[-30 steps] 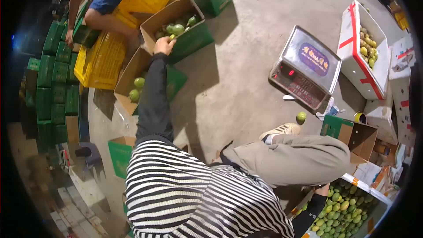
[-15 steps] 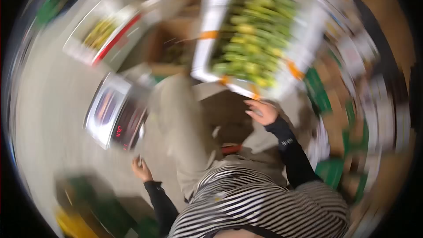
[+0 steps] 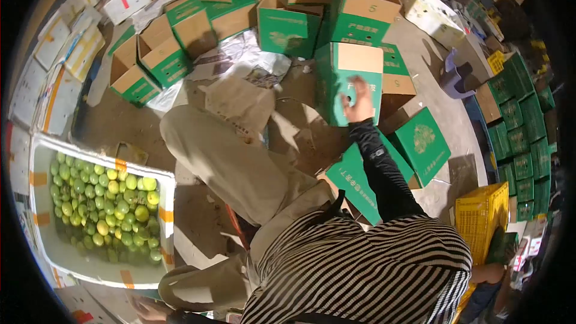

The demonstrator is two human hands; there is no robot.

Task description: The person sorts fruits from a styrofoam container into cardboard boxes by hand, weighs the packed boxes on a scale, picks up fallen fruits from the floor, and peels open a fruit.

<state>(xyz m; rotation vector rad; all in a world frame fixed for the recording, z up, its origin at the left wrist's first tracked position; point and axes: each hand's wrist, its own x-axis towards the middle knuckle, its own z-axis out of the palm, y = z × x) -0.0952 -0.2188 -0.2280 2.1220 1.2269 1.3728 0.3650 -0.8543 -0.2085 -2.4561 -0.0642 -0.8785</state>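
My right hand (image 3: 360,103) reaches forward with fingers apart, over the side of an upright green cardboard box (image 3: 331,87). Whether the fingertips touch the cardboard I cannot tell. At the lower left edge, partly cut off and dim, my left hand (image 3: 151,310) has its fingers stretched out and nothing visible in it. The closest thing to it is a white foam crate (image 3: 170,216) with orange tape, filled with green and yellowish round fruit (image 3: 108,204). Below my right forearm lie tilted green boxes (image 3: 423,144).
Several open green cartons (image 3: 288,30) stand ahead on the floor among crumpled paper (image 3: 240,60). To the right are a purple bin (image 3: 455,78), a yellow crate (image 3: 480,216) and stacked green boxes (image 3: 519,138). Another person's arm (image 3: 487,273) shows at lower right.
My view has swung to the right, so the fruit crate now lies at left and the green cartons are ahead. The scale has left view. My right hand has reached out to a green box.
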